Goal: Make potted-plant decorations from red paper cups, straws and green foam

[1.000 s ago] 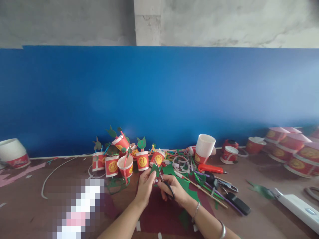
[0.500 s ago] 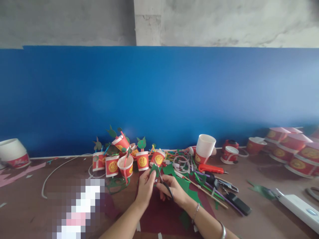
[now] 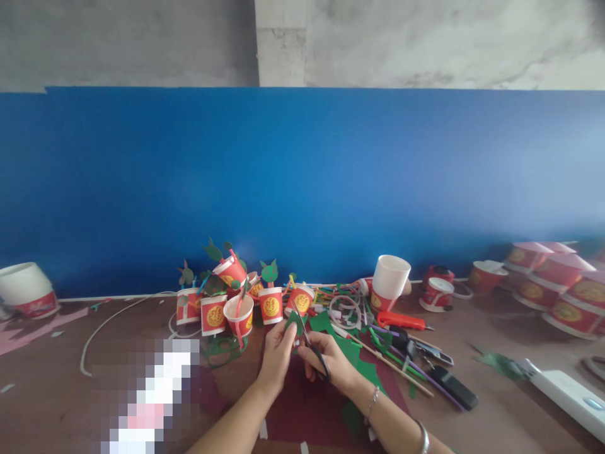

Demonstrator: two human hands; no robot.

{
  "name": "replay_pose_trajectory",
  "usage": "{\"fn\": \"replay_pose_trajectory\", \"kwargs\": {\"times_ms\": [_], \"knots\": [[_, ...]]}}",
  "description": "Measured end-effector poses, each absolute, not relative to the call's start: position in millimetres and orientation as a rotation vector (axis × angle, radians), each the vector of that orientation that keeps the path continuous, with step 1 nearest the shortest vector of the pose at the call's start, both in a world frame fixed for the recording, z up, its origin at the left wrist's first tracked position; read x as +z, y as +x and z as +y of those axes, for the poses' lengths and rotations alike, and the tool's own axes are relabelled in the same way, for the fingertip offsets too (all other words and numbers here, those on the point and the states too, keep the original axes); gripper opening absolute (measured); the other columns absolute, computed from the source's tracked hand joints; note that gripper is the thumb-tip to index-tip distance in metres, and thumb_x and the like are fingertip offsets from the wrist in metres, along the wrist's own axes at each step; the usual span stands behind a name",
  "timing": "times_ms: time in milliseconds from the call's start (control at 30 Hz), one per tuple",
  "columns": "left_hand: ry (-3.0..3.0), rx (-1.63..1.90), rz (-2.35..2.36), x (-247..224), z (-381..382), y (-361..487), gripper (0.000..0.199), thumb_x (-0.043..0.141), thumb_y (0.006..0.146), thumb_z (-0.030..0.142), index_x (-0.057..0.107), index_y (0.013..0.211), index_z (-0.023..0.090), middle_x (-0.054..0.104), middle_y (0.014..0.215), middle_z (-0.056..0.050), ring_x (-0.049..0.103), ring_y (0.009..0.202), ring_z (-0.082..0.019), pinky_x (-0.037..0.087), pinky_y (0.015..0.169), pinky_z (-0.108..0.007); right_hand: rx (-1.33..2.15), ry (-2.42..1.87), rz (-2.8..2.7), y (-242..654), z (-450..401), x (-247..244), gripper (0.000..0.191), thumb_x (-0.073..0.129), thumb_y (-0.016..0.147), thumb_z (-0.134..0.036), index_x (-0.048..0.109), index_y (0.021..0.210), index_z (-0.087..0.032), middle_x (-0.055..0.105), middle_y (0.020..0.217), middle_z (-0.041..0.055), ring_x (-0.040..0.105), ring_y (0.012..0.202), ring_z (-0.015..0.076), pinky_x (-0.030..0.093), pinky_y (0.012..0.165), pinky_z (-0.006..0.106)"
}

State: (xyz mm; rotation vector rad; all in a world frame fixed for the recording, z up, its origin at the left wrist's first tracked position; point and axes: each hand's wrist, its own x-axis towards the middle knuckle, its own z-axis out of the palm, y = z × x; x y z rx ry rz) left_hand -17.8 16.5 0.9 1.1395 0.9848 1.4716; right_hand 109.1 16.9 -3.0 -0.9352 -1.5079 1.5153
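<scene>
A maroon sheet (image 3: 312, 416) lay on the table (image 3: 151, 321) in front of the person. A bracelet (image 3: 371, 405) and a bangle (image 3: 422, 435) encircled the right forearm (image 3: 397, 421). Both hands were positioned side by side over the far part of the sheet.

The right hand (image 3: 328, 362) was closed around the handles of the scissors (image 3: 309, 343), with the blades directed toward the table's far edge. The left hand (image 3: 278, 354) was pinched nearly closed, thumb uppermost, on the green piece (image 3: 293, 318). The piece was located at the left fingertips, on the far side of the gap between the hands, with the blades at its right. Whether the blades were parted could not be determined.

Green scraps (image 3: 347, 349) lay just beyond and to the right of the right hand, partly over the sheet. Next to them, a stick (image 3: 392, 366) ran obliquely. A black fob (image 3: 452, 386) lay farther right, and a white device (image 3: 567, 397) lay well apart from the hands on the right part of the table.

Beyond these lay a red cutter (image 3: 401, 321). Near the table's far edge stood a cup stack (image 3: 389, 284), slightly tilted, and, beyond the left hand, a cluster of red cups (image 3: 271, 306). Pink-topped cups (image 3: 564, 287) occupied the far right corner area, blurred. A blue wall (image 3: 302, 176) rose behind the far edge.
</scene>
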Motion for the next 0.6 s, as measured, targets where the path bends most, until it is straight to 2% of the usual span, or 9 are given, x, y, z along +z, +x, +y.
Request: {"fn": "replay_pose_trajectory", "kwargs": {"times_ms": [600], "knots": [[1.085, 1.436, 0.907, 0.3, 17.7, -18.9, 0.028, 0.060, 0.078, 0.040, 0.052, 0.065, 0.016, 0.045, 0.056, 0.005, 0.037, 0.052, -0.009, 0.032, 0.052, -0.020, 1.508, -0.923, -1.519, 111.3, 19.0, -4.5, 0.035, 0.068, 0.070, -0.045, 0.049, 0.065, -0.017, 0.051, 0.039, -0.0057, 0.042, 0.031, 0.0064, 0.031, 0.034, 0.017]]}}
